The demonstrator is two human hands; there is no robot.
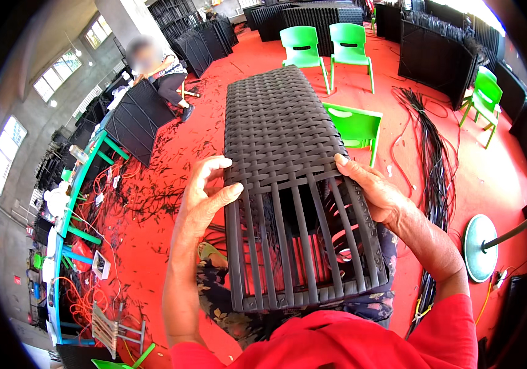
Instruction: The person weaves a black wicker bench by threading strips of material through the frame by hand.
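A black wicker frame [282, 126] leans over my lap, its long box shape reaching away from me. The far part is covered by a tight basket weave. Toward me, only lengthwise flat strips [300, 237] span an open gap down to the near rim. My left hand [205, 197] holds the frame's left edge near the weave's last row, thumb and forefinger at the edge. On the opposite edge my right hand [377, 194] grips with its thumb on top; its other fingers are partly hidden behind the side.
Beyond the frame stand green plastic chairs [301, 46], one close to its right side. A long bundle of black strips [435, 178] lies on the red floor at right, by a round fan base [480, 248]. At left, another person [165, 74] sits beside stacked black panels [137, 120].
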